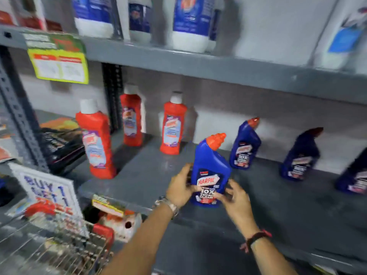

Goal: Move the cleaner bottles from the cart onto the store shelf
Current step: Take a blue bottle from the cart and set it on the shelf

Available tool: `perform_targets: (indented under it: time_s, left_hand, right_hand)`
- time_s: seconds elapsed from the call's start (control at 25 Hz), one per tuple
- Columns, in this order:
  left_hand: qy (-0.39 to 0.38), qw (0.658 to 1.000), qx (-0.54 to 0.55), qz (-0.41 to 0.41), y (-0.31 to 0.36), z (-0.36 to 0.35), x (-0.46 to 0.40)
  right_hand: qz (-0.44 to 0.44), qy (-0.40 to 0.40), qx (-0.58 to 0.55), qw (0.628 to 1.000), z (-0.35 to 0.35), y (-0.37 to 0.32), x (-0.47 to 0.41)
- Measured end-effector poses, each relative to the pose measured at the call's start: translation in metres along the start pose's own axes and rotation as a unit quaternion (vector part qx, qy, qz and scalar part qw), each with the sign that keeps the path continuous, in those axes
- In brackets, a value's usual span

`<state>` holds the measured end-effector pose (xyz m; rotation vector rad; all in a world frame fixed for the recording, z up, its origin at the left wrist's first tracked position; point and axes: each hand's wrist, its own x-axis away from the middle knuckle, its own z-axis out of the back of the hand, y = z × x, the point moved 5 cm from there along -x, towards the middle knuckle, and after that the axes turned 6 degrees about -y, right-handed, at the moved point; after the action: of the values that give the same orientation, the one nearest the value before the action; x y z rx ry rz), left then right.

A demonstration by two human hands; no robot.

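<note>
Blue bottle [210, 171] stands upright near the front of the grey shelf [158, 175]. Left hand [179, 188] and right hand [233, 195] clasp its base, fingers curled against both sides. Recommend squaring the label forward before letting go

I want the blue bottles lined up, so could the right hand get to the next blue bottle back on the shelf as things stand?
Probably yes: bare shelf lies between the right hand and that blue bottle, though the hand is now on the front bottle.
</note>
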<state>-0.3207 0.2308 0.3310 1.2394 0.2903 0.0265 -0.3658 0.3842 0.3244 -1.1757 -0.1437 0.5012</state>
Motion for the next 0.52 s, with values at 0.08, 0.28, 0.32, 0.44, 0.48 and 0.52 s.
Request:
perform_targets:
  time_s: [0.08,0.28,0.32,0.44,0.48,0.52]
  left_hand:
    - [-0.025,1.000,-0.006,0.010,-0.003,-0.047,-0.025]
    - [-0.008,1.000,-0.005,0.019,-0.018,-0.099,-0.051]
    - [-0.005,1.000,-0.009,0.016,-0.018,-0.101,-0.051]
    - [0.037,0.999,-0.031,0.010,-0.025,-0.085,-0.027]
    - [0.072,0.996,-0.042,0.006,-0.030,-0.069,-0.011]
    - [0.109,0.992,-0.057,0.000,-0.038,-0.047,0.010]
  right_hand:
    - [-0.027,0.042,0.022,0.998,0.036,0.029,-0.002]
    - [-0.073,0.078,0.010,0.994,0.069,0.066,-0.014]
    - [-0.078,0.092,-0.005,0.993,0.067,0.067,-0.013]
    - [-0.087,0.224,-0.053,0.969,0.049,0.068,0.018]
    - [-0.072,0.251,-0.058,0.964,0.034,0.065,0.031]
    - [-0.048,0.249,-0.059,0.966,0.012,0.059,0.042]
